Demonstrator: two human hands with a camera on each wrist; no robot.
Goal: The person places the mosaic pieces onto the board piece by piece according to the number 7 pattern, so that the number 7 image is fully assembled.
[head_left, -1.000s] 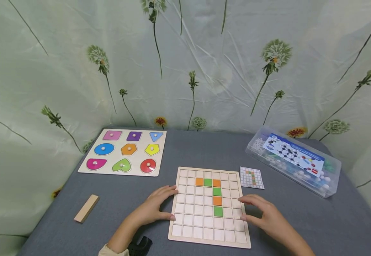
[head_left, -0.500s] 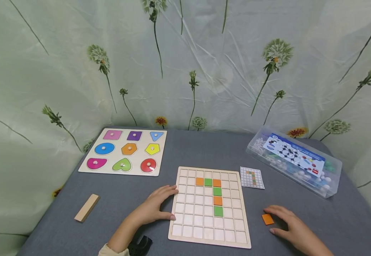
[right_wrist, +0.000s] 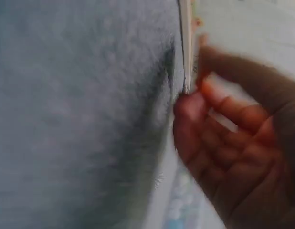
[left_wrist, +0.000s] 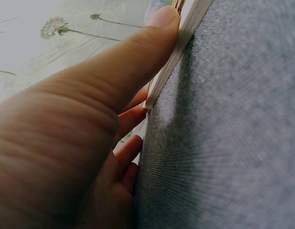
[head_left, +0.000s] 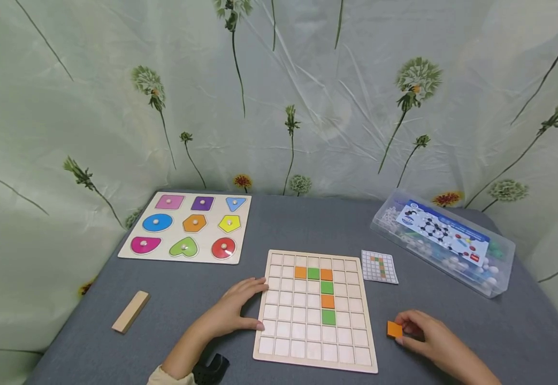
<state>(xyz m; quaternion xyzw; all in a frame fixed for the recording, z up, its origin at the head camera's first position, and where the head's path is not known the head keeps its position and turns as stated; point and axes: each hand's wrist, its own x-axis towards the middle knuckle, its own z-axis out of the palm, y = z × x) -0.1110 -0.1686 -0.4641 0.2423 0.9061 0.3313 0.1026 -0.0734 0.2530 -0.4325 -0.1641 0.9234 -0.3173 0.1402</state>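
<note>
A wooden grid board [head_left: 307, 366] lies flat on the table, with orange tiles [head_left: 300, 272] and green tiles [head_left: 328, 317] set in some squares. Along its left edge, my left hand [head_left: 232, 310] rests with thumb and fingertips spread apart. The left wrist view shows the thumb [left_wrist: 152, 36] on the board's edge. To the right of the board, my right hand [head_left: 433, 339] pinches an orange square tile [head_left: 394, 329] between thumb and fingers. The right wrist view is blurred around those fingers. Beside the board's upper right corner lies a small card [head_left: 379, 267] printed with a coloured grid.
At the back left lies a shape puzzle board [head_left: 201, 256] with knobbed pieces. A wooden block [head_left: 130, 312] is at the left, and a black curved object [head_left: 211, 370] sits by the left wrist. A clear plastic box [head_left: 444, 243] stands at the back right.
My right hand has moved from the board's right edge outward to the right and now pinches the orange tile, tilted up from where it lay. The left hand has stayed in place.
</note>
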